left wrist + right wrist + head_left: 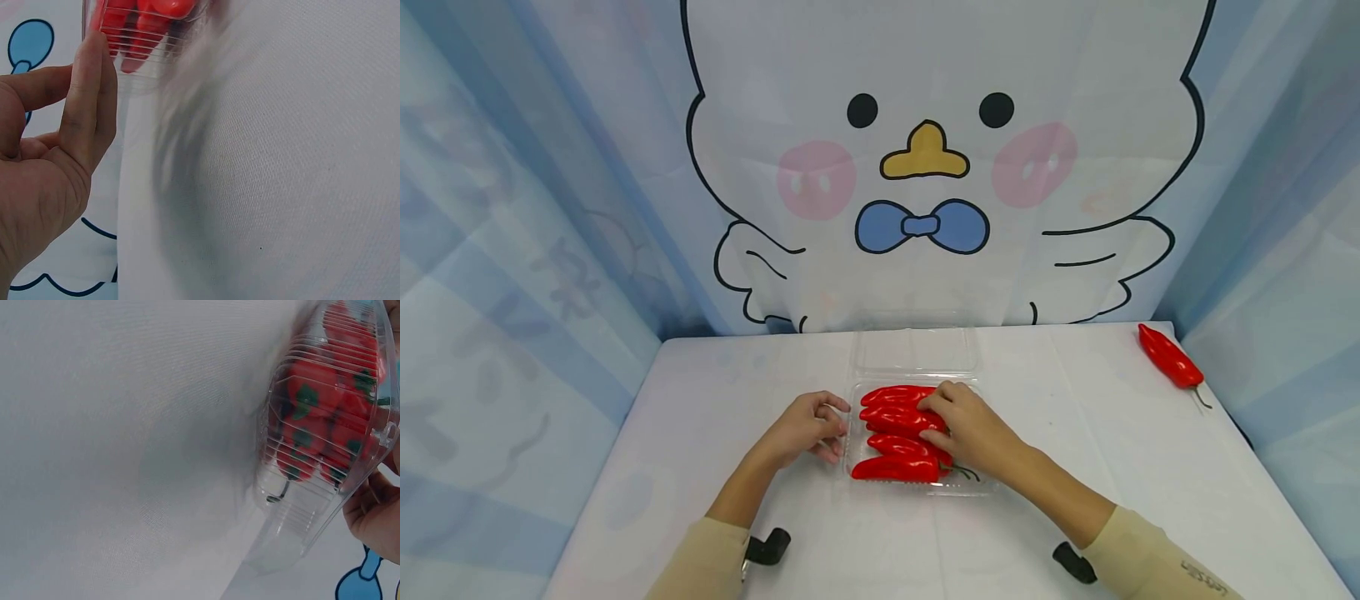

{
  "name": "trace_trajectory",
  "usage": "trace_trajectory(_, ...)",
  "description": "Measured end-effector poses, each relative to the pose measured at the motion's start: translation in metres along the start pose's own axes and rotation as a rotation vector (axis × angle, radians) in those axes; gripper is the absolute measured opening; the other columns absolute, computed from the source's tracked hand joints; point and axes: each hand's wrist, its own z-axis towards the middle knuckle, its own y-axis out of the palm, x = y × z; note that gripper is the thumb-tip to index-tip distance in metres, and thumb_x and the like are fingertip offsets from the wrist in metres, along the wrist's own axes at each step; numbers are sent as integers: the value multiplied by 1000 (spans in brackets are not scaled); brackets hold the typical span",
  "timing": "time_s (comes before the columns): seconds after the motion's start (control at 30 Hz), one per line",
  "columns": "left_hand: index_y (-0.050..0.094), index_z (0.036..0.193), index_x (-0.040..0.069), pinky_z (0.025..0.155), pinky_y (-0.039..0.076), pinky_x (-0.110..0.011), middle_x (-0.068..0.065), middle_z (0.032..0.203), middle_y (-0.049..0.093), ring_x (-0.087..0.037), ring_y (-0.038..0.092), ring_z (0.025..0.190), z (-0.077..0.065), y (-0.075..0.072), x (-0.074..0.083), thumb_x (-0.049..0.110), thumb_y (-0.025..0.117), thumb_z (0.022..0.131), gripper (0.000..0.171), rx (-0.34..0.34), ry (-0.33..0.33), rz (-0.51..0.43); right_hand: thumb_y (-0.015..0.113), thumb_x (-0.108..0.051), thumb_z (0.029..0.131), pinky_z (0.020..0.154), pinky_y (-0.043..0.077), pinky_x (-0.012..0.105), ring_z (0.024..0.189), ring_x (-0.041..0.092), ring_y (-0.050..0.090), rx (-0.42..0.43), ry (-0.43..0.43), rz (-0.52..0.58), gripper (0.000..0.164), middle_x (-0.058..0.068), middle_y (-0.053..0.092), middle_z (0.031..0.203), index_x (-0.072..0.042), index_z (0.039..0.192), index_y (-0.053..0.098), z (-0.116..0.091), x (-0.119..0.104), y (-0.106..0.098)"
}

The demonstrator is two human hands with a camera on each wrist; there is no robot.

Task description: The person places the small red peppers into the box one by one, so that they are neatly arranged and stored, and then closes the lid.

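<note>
A clear plastic clamshell box [859, 477] lies on the table with its lid [917, 352] folded back. Several glossy red chili peppers [895, 469] are stacked inside, green stems to the right. My left hand [811, 427] is at the box's left side, its fairly straight fingers touching the wall; the left wrist view shows these fingertips [94, 47] against the ribbed plastic. Reaching over from the right, my right hand [973, 429] holds one red chili pepper [913, 421] between thumb and fingers on the pile. Through the ribbed wall, the right wrist view shows the peppers' stem ends [306, 400].
One more red chili pepper [1170, 358] lies alone at the table's far right corner. The white-covered table [700, 442] meets a curtain [925, 283] printed with a cartoon bird behind, and blue patterned curtains [512, 292] hang at both sides.
</note>
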Motion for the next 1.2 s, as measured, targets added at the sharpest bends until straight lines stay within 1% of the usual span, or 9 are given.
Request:
trace_trajectory(0.2,56,128,-4,59,64,-33,-13,84,64,-19,68,60,0,0,0,2,67,97,34,-9,10,-2,87,-26,85,77,59,22,95,13,57,-12,9,1,41,1,61,105,-11,119,71,0,0,0)
trace_trajectory(0.4,56,128,-4,59,64,-34,-12,85,64,-19,68,60,0,0,1,2,67,97,34,-6,9,3,86,-28,86,80,60,24,100,13,57,-15,21,9,42,1,62,109,-12,121,71,0,0,-4)
trace_trajectory(0.5,55,129,-4,59,64,-34,-13,86,64,-19,68,61,-2,0,2,4,68,97,36,-3,11,10,86,-27,85,81,61,25,102,14,58,-3,18,16,42,2,63,111,-12,122,71,-2,2,-7)
trace_trajectory(0.6,55,130,-4,59,64,-33,-13,86,64,-19,68,61,-3,0,4,4,68,97,36,-2,9,12,88,-26,83,82,63,26,104,15,59,27,5,30,44,2,64,112,-12,121,70,-4,6,-10)
trace_trajectory(0.73,55,130,-4,59,64,-33,-13,87,64,-19,68,61,-3,0,4,4,68,97,36,0,9,14,89,-24,82,84,64,29,106,17,60,56,1,42,46,2,64,113,-13,122,69,-6,13,-15)
trace_trajectory(0.93,56,128,-4,60,64,-33,-13,86,64,-18,68,61,-1,0,3,3,67,97,34,-1,8,18,88,-23,83,90,63,36,111,20,61,82,25,46,48,3,64,117,-12,125,68,-14,26,-23)
trace_trajectory(1.2,56,128,-3,61,65,-33,-13,86,65,-19,69,62,-1,0,3,4,67,97,33,-6,-1,15,88,-18,83,94,61,46,115,27,62,163,79,27,48,8,63,121,-12,126,67,-30,52,-32)
